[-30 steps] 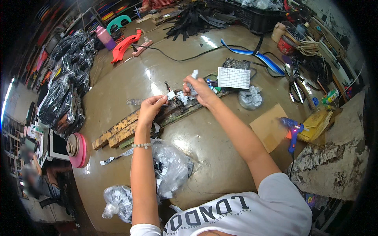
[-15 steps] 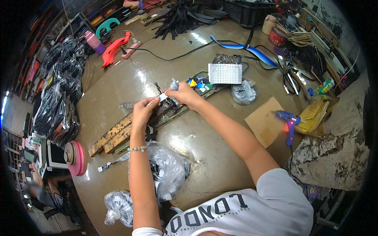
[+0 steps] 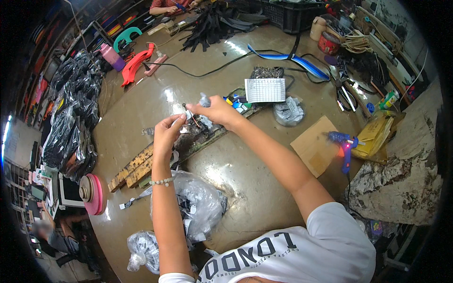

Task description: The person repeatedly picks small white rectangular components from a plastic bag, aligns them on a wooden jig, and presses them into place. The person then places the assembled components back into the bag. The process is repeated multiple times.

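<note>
Over the wooden bars near the table's middle, we see both hands meeting at a small white tag. The left hand pinches it between thumb and fingertip; the right hand is curled round a grey bundle that pokes out above the fist, its fingertips at the tag. A second ago we saw the hands apart; now they touch or nearly so, and less of the tag shows.

Around them the brown, shiny tabletop bears clear plastic bags, a white gridded sheet and a blue glue gun beside flat cardboard. At the far edge we notice black strips and another person's striped sleeves.
</note>
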A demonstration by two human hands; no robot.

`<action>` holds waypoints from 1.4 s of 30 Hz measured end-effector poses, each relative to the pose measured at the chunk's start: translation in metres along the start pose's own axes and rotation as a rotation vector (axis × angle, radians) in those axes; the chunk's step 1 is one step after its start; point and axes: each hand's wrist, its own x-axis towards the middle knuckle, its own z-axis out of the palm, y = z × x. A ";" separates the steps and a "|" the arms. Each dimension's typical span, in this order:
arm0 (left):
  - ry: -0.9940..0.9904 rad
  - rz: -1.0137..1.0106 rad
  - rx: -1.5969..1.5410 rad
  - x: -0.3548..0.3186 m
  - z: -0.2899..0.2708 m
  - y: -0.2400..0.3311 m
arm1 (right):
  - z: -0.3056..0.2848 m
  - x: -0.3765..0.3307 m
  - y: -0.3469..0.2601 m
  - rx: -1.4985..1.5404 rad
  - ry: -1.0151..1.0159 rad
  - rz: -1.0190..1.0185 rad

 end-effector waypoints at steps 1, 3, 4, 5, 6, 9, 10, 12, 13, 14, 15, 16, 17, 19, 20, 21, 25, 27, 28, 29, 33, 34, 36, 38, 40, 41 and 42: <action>-0.002 0.010 0.014 0.000 0.003 0.003 | 0.005 -0.002 -0.003 -0.001 -0.032 -0.047; -0.034 0.057 -0.001 0.001 0.005 0.005 | 0.007 -0.006 -0.006 0.036 -0.058 -0.042; -0.021 0.013 0.046 0.000 0.005 0.005 | 0.005 -0.006 -0.007 0.068 -0.060 -0.014; -0.040 -0.010 0.068 0.000 0.002 0.004 | 0.001 -0.006 -0.007 0.100 -0.064 0.012; -0.057 -0.032 0.091 0.000 -0.002 0.003 | -0.005 -0.005 -0.007 0.147 -0.066 0.021; -0.088 -0.103 0.129 -0.002 -0.016 -0.006 | -0.024 -0.003 -0.003 0.263 -0.103 0.120; -0.094 -0.120 0.091 -0.003 -0.019 -0.010 | -0.028 -0.003 -0.001 0.297 -0.086 0.175; -0.106 -0.154 0.015 -0.002 -0.024 -0.016 | -0.031 -0.002 0.003 0.327 -0.094 0.172; -0.102 -0.151 0.019 -0.001 -0.025 -0.019 | -0.031 -0.003 0.005 0.319 -0.082 0.194; -0.098 -0.164 0.031 0.000 -0.025 -0.020 | -0.031 -0.003 0.006 0.322 -0.090 0.219; -0.094 -0.178 0.043 0.002 -0.025 -0.020 | -0.031 -0.003 0.006 0.323 -0.071 0.222; -0.059 -0.204 0.067 0.003 -0.025 -0.020 | -0.031 -0.003 0.007 0.335 -0.071 0.230; -0.090 -0.196 0.062 0.004 -0.024 -0.019 | -0.031 -0.003 0.007 0.343 -0.058 0.240; -0.116 -0.195 0.071 0.005 -0.023 -0.017 | -0.033 -0.003 0.005 0.344 -0.031 0.242; -0.094 -0.210 0.091 0.006 -0.022 -0.016 | -0.035 -0.003 0.004 0.347 -0.017 0.248; -0.099 -0.220 0.104 0.006 -0.022 -0.015 | -0.037 -0.003 0.003 0.338 -0.016 0.242; -0.089 -0.227 0.068 0.007 -0.021 -0.016 | -0.041 -0.005 0.000 0.314 -0.034 0.249; -0.090 -0.215 0.058 0.007 -0.021 -0.018 | -0.040 -0.006 0.000 0.309 -0.044 0.255; -0.094 -0.199 0.056 0.007 -0.022 -0.019 | -0.040 -0.006 0.001 0.309 -0.049 0.253; -0.091 -0.209 0.039 0.007 -0.023 -0.019 | -0.039 -0.005 0.002 0.309 -0.053 0.251; -0.110 -0.224 0.023 0.008 -0.025 -0.022 | -0.041 -0.002 0.009 0.311 -0.098 0.255; -0.094 -0.244 0.040 0.008 -0.026 -0.023 | -0.042 -0.002 0.011 0.301 -0.095 0.269; -0.097 -0.201 0.059 0.008 -0.024 -0.025 | -0.042 -0.001 0.014 0.290 -0.095 0.288; -0.078 -0.184 0.083 0.008 -0.023 -0.026 | -0.041 0.000 0.016 0.268 -0.105 0.271; -0.074 -0.178 0.093 0.007 -0.022 -0.027 | -0.041 0.000 0.016 0.229 -0.086 0.256; -0.074 -0.187 0.085 0.007 -0.023 -0.026 | -0.040 0.000 0.016 0.239 -0.085 0.248; -0.065 -0.187 0.059 0.006 -0.022 -0.026 | -0.039 0.000 0.015 0.291 -0.078 0.217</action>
